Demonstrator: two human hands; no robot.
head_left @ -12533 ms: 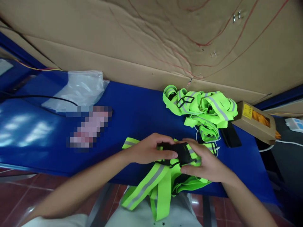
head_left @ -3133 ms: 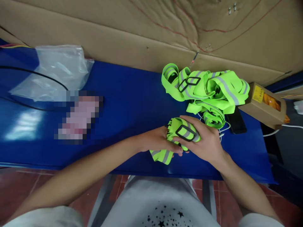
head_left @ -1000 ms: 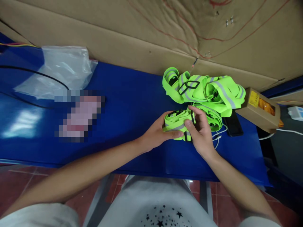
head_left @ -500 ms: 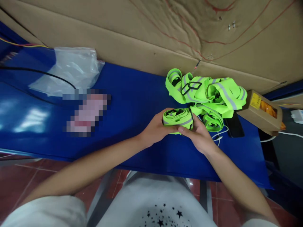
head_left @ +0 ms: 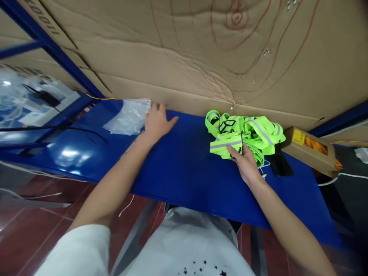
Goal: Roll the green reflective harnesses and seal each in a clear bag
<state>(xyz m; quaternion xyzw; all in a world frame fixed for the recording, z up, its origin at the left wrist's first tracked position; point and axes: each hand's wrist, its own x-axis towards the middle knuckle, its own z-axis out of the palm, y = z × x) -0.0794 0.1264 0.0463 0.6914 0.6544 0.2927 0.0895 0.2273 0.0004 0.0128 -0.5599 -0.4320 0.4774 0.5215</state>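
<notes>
My right hand (head_left: pixel 245 161) is closed on a folded neon-green reflective strap (head_left: pixel 225 145) with a grey stripe, the thumb lying across its front. Just behind it lies a heap of the same green straps (head_left: pixel 263 132), with black buckles showing. Over to the left, my left hand (head_left: pixel 158 122) reaches to the back of the table with its fingers apart. Its fingertips are beside the right edge of a clear plastic bag (head_left: pixel 128 117); whether they touch it I cannot tell.
A blue table (head_left: pixel 178 172) stands against a cardboard panel (head_left: pixel 184 69). On the right are a black phone (head_left: pixel 280 165), a white cable (head_left: pixel 263 172) and a cardboard box (head_left: pixel 312 149) with orange contents. A black cable (head_left: pixel 86 130) crosses the left side.
My left hand has let go of the strap bundle and moved left to the plastic bag. The right hand keeps the strap, now turned with its striped side showing. The view has shifted left.
</notes>
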